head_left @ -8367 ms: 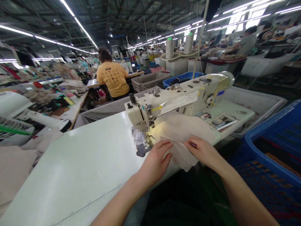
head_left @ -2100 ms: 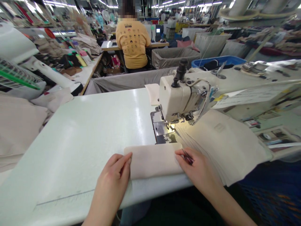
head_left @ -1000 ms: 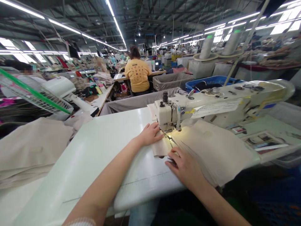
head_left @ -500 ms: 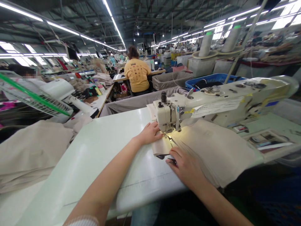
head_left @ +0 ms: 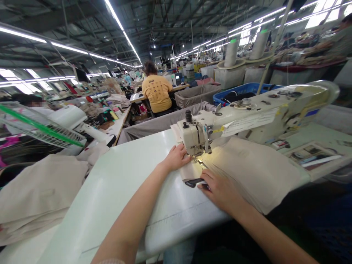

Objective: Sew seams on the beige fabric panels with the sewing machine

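Observation:
A white sewing machine (head_left: 192,137) stands on the pale green table, its small lamp lighting the needle area. Beige fabric (head_left: 253,170) lies under the needle and spreads to the right. My left hand (head_left: 177,157) rests on the fabric just left of the needle, fingers spread. In front of the needle, my right hand (head_left: 217,187) has its fingers closed around a small dark tool (head_left: 194,182), probably thread snips, at the fabric's near edge. The tool's shape is partly hidden by the fingers.
Folded beige fabric (head_left: 41,194) is piled at the left, below a green-edged wire rack (head_left: 41,124). At the right is a tray (head_left: 316,157) of small items. Beyond the machine are a blue basket (head_left: 244,90), thread cones (head_left: 231,53) and a seated person (head_left: 156,91) in yellow.
The camera view has shifted slightly. Both hands stay beside the needle, and more of the dark tool shows at the near edge of the fabric.

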